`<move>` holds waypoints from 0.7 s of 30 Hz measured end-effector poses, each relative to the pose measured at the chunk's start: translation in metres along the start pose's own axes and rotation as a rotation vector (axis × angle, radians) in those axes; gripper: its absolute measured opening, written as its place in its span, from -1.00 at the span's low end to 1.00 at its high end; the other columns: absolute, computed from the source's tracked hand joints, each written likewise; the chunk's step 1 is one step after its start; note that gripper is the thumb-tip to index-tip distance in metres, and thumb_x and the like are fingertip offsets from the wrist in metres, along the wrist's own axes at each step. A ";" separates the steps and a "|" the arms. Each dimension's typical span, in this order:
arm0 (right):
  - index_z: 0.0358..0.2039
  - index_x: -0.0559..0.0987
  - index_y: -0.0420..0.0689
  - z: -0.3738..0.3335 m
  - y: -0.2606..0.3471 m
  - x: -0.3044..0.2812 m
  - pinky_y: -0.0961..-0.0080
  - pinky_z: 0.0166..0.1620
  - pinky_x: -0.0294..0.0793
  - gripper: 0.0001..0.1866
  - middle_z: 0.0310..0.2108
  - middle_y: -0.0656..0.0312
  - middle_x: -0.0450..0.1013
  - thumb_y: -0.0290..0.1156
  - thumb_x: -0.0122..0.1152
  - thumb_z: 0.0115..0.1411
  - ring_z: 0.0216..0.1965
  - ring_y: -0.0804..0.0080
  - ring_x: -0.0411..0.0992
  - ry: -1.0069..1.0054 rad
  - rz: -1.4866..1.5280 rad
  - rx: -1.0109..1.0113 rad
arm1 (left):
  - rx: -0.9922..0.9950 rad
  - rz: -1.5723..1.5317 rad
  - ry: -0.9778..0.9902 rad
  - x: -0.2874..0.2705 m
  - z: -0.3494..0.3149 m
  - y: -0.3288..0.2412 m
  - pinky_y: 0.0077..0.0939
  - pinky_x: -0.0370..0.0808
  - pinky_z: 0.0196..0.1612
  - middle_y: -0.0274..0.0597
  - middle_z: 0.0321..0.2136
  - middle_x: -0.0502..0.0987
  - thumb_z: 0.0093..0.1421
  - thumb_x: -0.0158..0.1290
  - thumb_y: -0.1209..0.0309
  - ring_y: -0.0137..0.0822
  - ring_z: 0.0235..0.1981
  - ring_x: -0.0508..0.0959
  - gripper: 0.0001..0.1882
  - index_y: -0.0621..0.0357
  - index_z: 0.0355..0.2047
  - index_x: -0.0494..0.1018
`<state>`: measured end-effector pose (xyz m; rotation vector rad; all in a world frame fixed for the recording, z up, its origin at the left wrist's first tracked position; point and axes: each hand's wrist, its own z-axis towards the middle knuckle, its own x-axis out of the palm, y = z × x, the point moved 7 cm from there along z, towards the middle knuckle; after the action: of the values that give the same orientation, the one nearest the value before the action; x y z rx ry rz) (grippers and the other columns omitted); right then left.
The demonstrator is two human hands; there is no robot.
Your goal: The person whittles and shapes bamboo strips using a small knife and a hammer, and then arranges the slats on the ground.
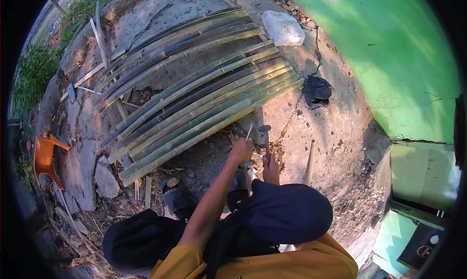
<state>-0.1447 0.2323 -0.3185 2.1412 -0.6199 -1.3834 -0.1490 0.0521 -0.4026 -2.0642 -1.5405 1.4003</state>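
My left hand (241, 150) is closed, with a short, thin pale stick (249, 131) poking up from its fingers. Beside it on the right, my right hand (271, 171) grips the handle of a hammer (264, 128), its head pointing away from me. Just beyond both hands lies a slatted row of split bamboo strips (209, 118), greenish and brown, set side by side with gaps among the farther ones. The near edge of this row ends short of my left hand, which does not touch it.
My sandalled feet (179, 199) rest on rough ground before the bamboo. A black plastic bag (318, 90) and a whitish translucent bundle (283, 28) lie right of the strips. A wooden piece (310, 163) lies at right, an orange chair (44, 159) at far left, a green wall (389, 50) beyond.
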 end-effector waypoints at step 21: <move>0.00 0.32 -0.16 0.009 0.031 0.017 -0.01 -0.48 0.33 -0.69 -0.57 -0.11 0.46 -0.20 -0.12 0.44 -0.52 -0.15 0.48 0.116 -0.119 -0.230 | 0.200 -0.256 -0.006 -0.034 -0.035 -0.002 0.05 0.46 -0.32 0.27 -0.55 0.50 0.43 -0.22 0.14 0.17 -0.45 0.60 -0.50 0.35 -0.41 0.45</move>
<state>-0.1499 0.1965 -0.3137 2.0810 -0.2780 -1.3107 -0.1229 0.0372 -0.3639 -1.6828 -1.5333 1.4005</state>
